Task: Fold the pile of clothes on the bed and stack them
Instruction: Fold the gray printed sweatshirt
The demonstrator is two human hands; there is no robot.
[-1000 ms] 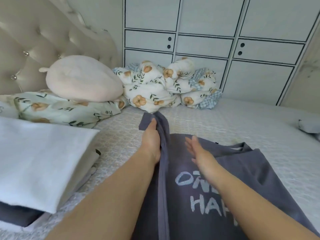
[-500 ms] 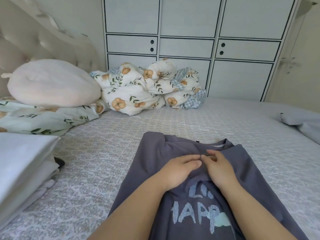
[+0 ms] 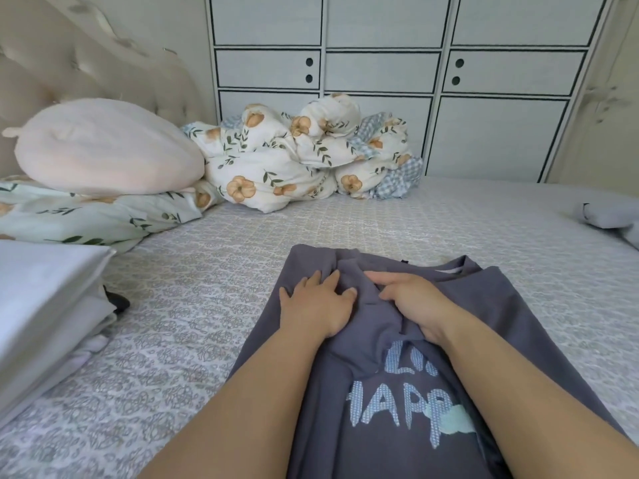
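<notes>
While the grey cotton T-shirt (image 3: 397, 392) runs lengthwise away from the person, left hand (image 3: 316, 304) lies spread flat on it, right hand (image 3: 413, 302) bunches the fabric alongside.

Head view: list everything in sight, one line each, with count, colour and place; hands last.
grey printed T-shirt: one, grey with pale blue lettering, near centre of bed
stack of folded white and grey clothes: one, left edge
patterned grey bedspread: one, covering the bed
round pale pink cushion: one, on the floral pillow
floral pillow: one, pale green, left
bundled floral duvet: one, white and orange, far side
tufted beige headboard: one, upper left
white wardrobe: one, behind bed
left hand: flat on shirt
right hand: gathering shirt fabric
</notes>
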